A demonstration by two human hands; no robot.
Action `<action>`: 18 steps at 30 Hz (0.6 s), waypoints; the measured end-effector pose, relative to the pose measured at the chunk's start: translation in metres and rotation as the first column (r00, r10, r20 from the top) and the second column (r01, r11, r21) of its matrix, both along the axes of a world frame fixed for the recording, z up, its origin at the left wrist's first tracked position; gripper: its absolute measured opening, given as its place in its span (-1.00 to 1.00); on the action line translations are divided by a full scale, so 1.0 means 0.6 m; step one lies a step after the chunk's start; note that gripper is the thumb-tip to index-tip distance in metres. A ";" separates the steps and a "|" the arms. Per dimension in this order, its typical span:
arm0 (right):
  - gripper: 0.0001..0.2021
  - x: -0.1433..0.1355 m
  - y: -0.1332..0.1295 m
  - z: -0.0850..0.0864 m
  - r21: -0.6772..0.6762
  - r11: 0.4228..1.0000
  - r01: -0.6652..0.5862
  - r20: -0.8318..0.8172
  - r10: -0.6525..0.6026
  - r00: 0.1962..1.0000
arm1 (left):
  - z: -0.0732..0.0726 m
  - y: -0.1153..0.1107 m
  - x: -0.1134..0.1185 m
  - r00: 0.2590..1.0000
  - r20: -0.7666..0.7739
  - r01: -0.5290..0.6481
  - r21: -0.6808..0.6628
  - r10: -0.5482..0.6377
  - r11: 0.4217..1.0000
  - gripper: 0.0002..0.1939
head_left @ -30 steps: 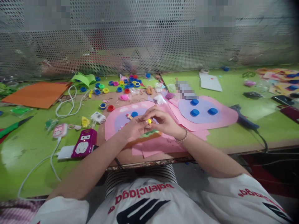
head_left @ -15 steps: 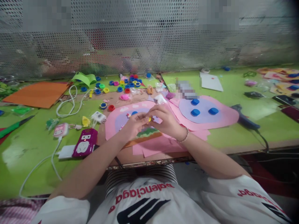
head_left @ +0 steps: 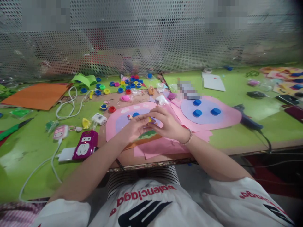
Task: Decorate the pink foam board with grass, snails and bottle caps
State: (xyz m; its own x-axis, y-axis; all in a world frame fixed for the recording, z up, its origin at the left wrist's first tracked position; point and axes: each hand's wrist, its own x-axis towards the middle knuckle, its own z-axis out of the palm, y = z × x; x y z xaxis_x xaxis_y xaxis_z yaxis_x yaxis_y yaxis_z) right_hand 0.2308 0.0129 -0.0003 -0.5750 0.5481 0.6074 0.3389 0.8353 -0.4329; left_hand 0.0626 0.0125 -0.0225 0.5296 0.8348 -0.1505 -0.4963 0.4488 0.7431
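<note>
Fingertips of my left hand [head_left: 136,126] and my right hand [head_left: 163,123] meet over the paper craft, both closed on a small yellow piece [head_left: 150,119]. The fingers cover most of that piece, so its exact kind is hidden. Below them lies a pink paper cutout [head_left: 111,122] with a lilac middle, white cloud shapes and a green and brown strip. A blue bottle cap [head_left: 135,114] rests on it just beyond my left fingers. To the right, a second pink cutout [head_left: 228,116] carries three blue caps [head_left: 197,113].
Several coloured caps [head_left: 127,86] are scattered at the back. A glue gun [head_left: 251,121] lies right. At left are a purple power socket [head_left: 85,145] with white cables, orange paper sheets [head_left: 35,96] and green-handled scissors [head_left: 11,131]. A perforated metal screen [head_left: 151,37] stands behind the table.
My fingers have shifted slightly around the yellow piece, which now shows a little further left. The whole view has moved a few pixels; the other things lie as before.
</note>
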 end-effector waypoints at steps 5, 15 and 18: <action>-0.67 0.003 -0.007 0.006 -0.122 0.989 -0.084 -0.073 0.075 0.995 | -0.005 0.001 -0.003 0.998 0.057 0.035 -0.017 -0.034 0.999 -0.75; -0.83 0.002 0.004 -0.002 -0.236 0.946 -0.220 -0.304 0.143 0.942 | 0.004 -0.005 0.000 0.998 0.051 -0.024 -0.049 0.026 0.998 -0.75; -0.83 0.000 0.004 -0.004 -0.239 0.946 -0.218 -0.321 0.135 0.937 | 0.003 -0.005 0.001 0.998 0.045 -0.032 -0.036 0.034 0.999 -0.74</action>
